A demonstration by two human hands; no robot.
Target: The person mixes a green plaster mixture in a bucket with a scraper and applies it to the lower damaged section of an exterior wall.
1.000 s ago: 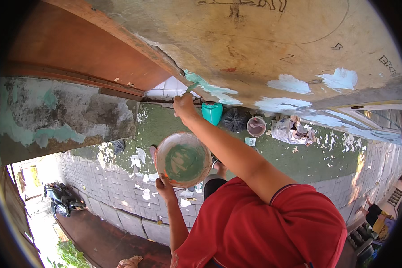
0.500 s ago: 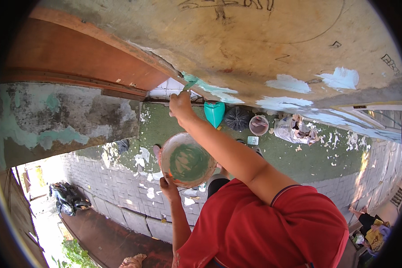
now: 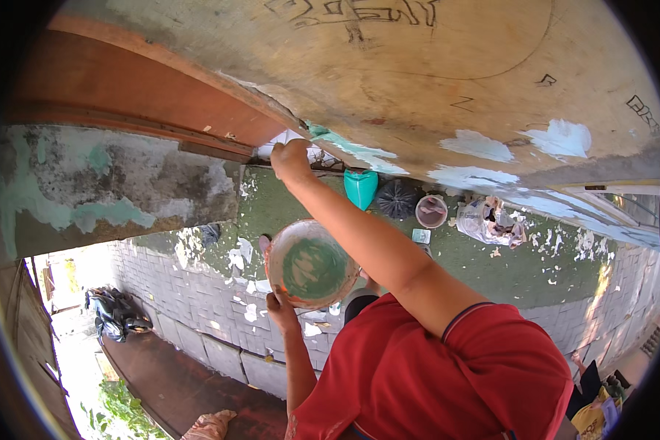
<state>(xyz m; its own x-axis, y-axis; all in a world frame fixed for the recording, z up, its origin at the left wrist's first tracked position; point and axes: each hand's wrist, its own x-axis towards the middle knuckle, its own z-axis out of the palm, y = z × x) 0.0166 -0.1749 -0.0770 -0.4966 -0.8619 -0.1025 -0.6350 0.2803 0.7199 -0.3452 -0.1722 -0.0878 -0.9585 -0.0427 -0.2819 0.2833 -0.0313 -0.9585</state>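
In the head view, the right hand [image 3: 292,159] is a little farther up and to the left against its place half a second ago, and the green blade that showed beyond its fingers then is now out of sight; as I judge it, the work is at the same corner of the wall [image 3: 418,103], but blade contact cannot be confirmed. Its fingers are curled in, and I cannot tell what they have hold of, since the back of the hand covers it. The green patch [image 3: 352,150] lies just beside it, running rightward along the wall's lower edge. The left hand [image 3: 282,308] grips the near-left rim of the bowl [image 3: 276,257], thumb over the edge, fingers closed beneath. The bowl is below the reaching forearm, above the floor [image 3: 543,271], its mouth up, and looks little changed, with green paste [image 3: 312,268] spread over its bottom. Counted: two hands, one bowl, one green patch, and two separate pale blue patches [image 3: 477,145] on the wall, besides broader blue streaks below them. Along its foot stand one turquoise container [image 3: 361,189], one black bag [image 3: 396,199], one pail [image 3: 431,224] and one white bag [image 3: 473,220]; one small pale square [image 3: 421,235] lies near the pail. The scattered flakes are too many to count.
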